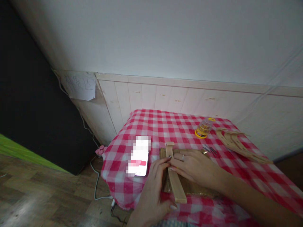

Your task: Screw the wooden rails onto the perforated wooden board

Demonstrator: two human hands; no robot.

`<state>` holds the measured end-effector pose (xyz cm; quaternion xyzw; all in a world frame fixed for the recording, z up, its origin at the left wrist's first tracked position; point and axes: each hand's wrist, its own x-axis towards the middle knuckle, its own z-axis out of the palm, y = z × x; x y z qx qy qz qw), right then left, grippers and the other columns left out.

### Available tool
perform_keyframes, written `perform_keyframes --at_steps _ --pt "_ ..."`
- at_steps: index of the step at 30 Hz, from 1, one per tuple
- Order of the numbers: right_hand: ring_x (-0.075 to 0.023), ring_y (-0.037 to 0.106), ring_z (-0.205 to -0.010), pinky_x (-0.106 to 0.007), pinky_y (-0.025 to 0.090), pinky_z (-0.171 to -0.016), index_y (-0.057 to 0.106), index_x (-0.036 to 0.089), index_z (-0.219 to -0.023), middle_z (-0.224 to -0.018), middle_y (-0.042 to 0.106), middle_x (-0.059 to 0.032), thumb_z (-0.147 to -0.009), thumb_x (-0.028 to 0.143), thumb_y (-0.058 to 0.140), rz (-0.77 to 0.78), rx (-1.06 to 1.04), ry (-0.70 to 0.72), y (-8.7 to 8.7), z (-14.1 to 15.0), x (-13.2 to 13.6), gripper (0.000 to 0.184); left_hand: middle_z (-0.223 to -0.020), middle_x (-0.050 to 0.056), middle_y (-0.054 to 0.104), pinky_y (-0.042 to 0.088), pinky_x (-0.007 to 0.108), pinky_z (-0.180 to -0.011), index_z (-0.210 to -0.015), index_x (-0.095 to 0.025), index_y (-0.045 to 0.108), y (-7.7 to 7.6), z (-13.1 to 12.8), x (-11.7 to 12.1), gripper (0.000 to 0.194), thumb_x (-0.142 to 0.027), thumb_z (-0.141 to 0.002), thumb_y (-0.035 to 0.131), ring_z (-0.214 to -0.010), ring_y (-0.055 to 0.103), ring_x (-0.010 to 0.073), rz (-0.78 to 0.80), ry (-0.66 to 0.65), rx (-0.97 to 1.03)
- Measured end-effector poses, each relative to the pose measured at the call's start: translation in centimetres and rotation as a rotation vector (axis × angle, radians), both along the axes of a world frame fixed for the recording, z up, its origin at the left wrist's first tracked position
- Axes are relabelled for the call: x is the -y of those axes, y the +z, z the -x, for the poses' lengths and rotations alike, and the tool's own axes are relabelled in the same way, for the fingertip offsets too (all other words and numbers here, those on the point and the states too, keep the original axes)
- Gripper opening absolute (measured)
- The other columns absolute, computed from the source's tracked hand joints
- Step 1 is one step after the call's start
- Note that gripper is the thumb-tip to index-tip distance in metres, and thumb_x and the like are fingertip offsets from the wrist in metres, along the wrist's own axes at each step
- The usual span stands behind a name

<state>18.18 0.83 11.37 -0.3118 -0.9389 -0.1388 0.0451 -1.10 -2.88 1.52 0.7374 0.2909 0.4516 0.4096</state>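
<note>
The left hand [153, 189], thumb spread away, and right hand [196, 167] meet at the fingertips on 1 pale wooden strip [178, 190], lying across a brown board [193, 188] on the checked tablecloth [161, 126]; whether the right clamps it, I cannot tell. Left of the board lies a lit smartphone [141, 154]; beyond it, right, a clear container with yellow ends [204, 128]

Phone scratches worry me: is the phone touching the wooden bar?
Apart. The head view shows checked cloth plainly between the phone and the wooden bar.
</note>
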Motion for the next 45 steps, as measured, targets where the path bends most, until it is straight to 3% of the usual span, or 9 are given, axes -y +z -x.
perform_keyframes --at_steps 4,15,24,30,37,41,45 --pt "-0.0198 0.070 -0.078 -0.032 0.053 -0.065 0.066 0.022 -0.087 -0.089 0.074 -0.0014 -0.096 0.018 0.062 0.035 0.017 0.069 -0.5 -0.1 -0.1 0.010 -0.149 0.015 0.044 0.034 0.054 -0.116 -0.143 -0.025 0.042 0.2 0.0 -0.1 0.083 -0.084 -0.085 0.046 -0.140 0.041 0.0356 0.003 -0.011 0.020" --pt "-0.0192 0.071 -0.072 -0.030 0.052 -0.059 0.061 0.022 -0.091 -0.090 0.071 -0.0031 -0.093 0.005 0.052 -0.029 -0.103 -0.073 -2.6 0.0 1.1 0.019 -0.153 0.014 0.043 0.034 0.056 -0.117 -0.149 -0.027 0.038 0.0 0.0 0.0 0.089 -0.085 -0.082 0.051 -0.142 0.041 0.0371 -0.020 -0.003 0.017" --pt "-0.0183 0.070 -0.068 -0.028 0.051 -0.056 0.060 0.023 -0.093 -0.088 0.070 -0.0020 -0.090 0.003 0.052 -0.002 -0.094 -0.125 -2.7 0.2 1.3 0.022 -0.154 0.013 0.042 0.035 0.059 -0.116 -0.149 -0.029 0.037 -0.3 0.0 0.0 0.086 -0.084 -0.084 0.049 -0.142 0.040 0.0370 -0.036 0.013 -0.006" --pt "-0.0166 0.067 -0.062 -0.026 0.044 -0.050 0.061 0.023 -0.091 -0.084 0.069 -0.0006 -0.090 0.003 0.052 -0.002 -0.113 -0.117 -2.7 0.2 1.4 0.022 -0.153 0.014 0.044 0.034 0.059 -0.116 -0.148 -0.026 0.039 -0.3 0.0 0.0 0.091 -0.087 -0.081 0.049 -0.141 0.042 0.0373 -0.045 0.027 -0.007" --pt "-0.0168 0.068 -0.063 -0.026 0.045 -0.050 0.062 0.022 -0.089 -0.085 0.071 -0.0017 -0.094 0.008 0.054 -0.013 -0.079 -0.111 -2.6 0.3 1.2 0.017 -0.153 0.014 0.045 0.034 0.058 -0.117 -0.147 -0.026 0.040 0.2 0.1 0.0 0.088 -0.085 -0.083 0.050 -0.141 0.041 0.0366 -0.025 0.012 -0.003" --pt "-0.0211 0.071 -0.069 -0.030 0.052 -0.055 0.063 0.019 -0.089 -0.081 0.071 -0.0038 -0.097 0.021 0.058 -0.048 -0.083 -0.140 -2.3 0.2 1.0 0.010 -0.152 0.015 0.044 0.034 0.058 -0.116 -0.147 -0.025 0.041 0.3 0.2 0.0 0.086 -0.084 -0.085 0.049 -0.142 0.040 0.0367 -0.019 0.000 -0.016" --pt "-0.0250 0.073 -0.074 -0.036 0.057 -0.059 0.064 0.018 -0.097 -0.092 0.074 -0.0096 -0.103 0.036 0.045 0.050 -0.166 -0.189 -0.9 -0.4 1.1 0.027 -0.152 0.015 0.045 0.033 0.059 -0.117 -0.146 -0.024 0.044 0.3 0.3 -0.1 0.085 -0.084 -0.086 0.047 -0.142 0.039 0.0372 -0.034 -0.004 -0.039"
